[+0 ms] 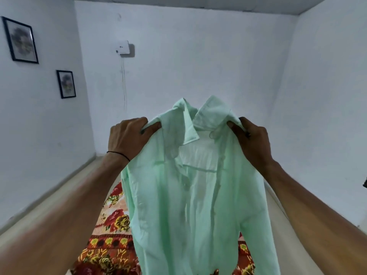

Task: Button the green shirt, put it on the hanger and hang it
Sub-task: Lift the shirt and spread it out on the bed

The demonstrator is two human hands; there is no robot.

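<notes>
Head view, frame centre: left hand (130, 136) and right hand (251, 138) each pinch a shoulder of the green shirt (190, 195); thin, limp fabric, best held near the collar.

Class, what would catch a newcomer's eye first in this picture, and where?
A pale green shirt hangs in the centre, the left hand and right hand gripping its shoulders. Beneath it lies a red floral bedspread; two framed pictures hang on the left wall.
</notes>
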